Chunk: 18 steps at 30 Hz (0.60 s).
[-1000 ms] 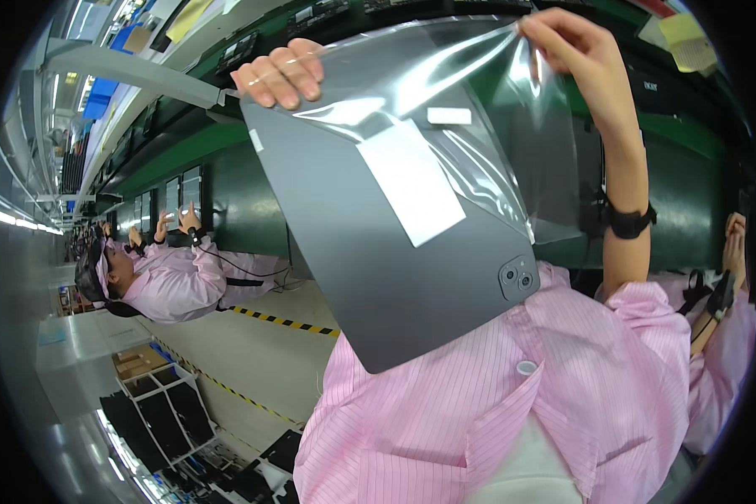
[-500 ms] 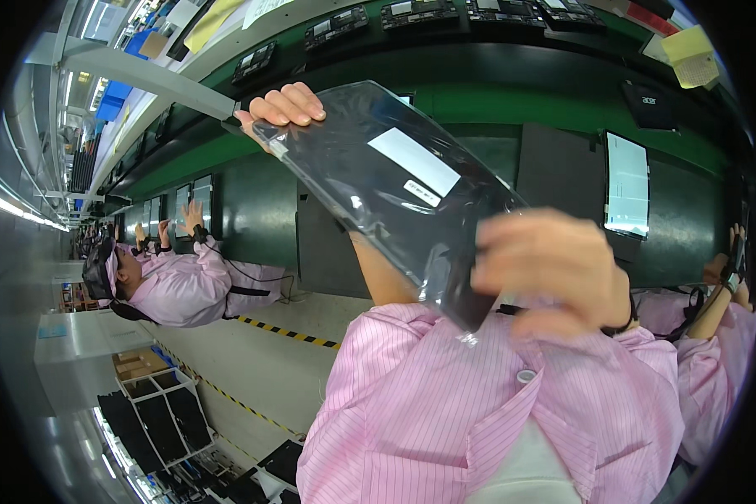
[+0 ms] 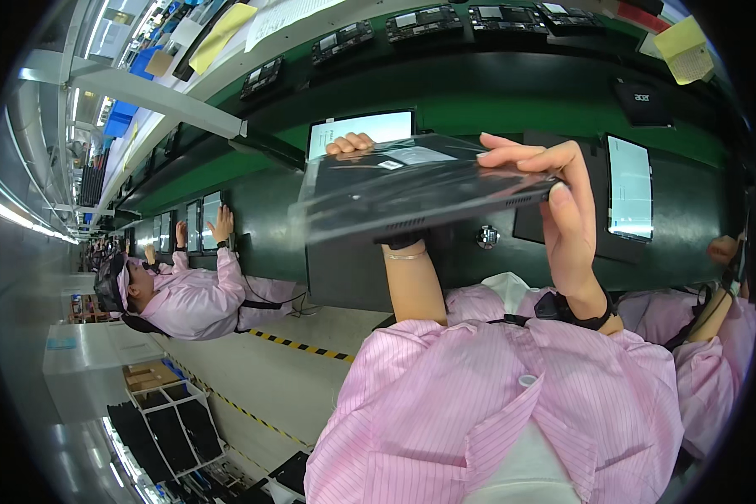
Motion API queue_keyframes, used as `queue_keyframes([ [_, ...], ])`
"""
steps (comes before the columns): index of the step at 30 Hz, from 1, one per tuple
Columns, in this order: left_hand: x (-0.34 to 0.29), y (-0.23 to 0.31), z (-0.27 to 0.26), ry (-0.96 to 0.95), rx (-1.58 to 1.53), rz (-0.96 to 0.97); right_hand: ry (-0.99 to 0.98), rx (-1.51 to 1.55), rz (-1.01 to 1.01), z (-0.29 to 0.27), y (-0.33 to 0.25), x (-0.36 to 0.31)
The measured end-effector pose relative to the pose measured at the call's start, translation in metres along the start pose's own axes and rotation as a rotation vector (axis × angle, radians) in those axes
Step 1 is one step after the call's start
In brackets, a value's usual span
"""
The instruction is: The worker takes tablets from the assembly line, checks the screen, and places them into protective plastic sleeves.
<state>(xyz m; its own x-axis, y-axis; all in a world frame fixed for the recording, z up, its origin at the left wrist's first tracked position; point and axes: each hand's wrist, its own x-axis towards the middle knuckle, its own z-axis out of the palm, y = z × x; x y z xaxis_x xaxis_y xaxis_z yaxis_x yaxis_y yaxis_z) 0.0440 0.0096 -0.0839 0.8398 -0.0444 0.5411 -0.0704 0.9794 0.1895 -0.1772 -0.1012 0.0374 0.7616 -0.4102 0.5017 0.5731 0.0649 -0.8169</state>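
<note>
A dark flat tablet [image 3: 378, 197], with clear plastic film over it and white labels on its upward face, is held above the bench, tilted so a long edge with slotted openings shows. My left hand [image 3: 350, 144] has its fingers curled over the far left edge; its thumb is hidden beneath. At the right end, my right hand [image 3: 567, 202] grips the corner, its thumb by the edge and its fingers over the top. Behind the tablet a lit screen [image 3: 370, 126] lies on the bench, partly covered by it.
Another lit screen [image 3: 630, 186] lies to the right, near a dark panel [image 3: 643, 102]. Several circuit-board assemblies [image 3: 424, 23] line the far shelf. A small shiny metal piece [image 3: 488, 236] rests on the green-black bench [image 3: 269, 227]. A co-worker [image 3: 185, 298] works at the left.
The tablet has tipped from facing me to nearly edge-on and become more level. My right hand, blurred earlier, now grips its right end; the lit screen behind has come into view.
</note>
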Motion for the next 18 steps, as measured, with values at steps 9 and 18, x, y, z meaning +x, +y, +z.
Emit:
queue_keyframes([
  [9, -0.01, -0.026, 0.005, 0.325, 0.149, -0.146, 0.138, 0.051, 0.072, -0.011, 0.002, 0.003],
  [18, -0.032, -0.052, 0.02, 0.814, 0.6, -0.675, 0.591, 0.005, 0.062, -0.099, 0.0, 0.007],
])
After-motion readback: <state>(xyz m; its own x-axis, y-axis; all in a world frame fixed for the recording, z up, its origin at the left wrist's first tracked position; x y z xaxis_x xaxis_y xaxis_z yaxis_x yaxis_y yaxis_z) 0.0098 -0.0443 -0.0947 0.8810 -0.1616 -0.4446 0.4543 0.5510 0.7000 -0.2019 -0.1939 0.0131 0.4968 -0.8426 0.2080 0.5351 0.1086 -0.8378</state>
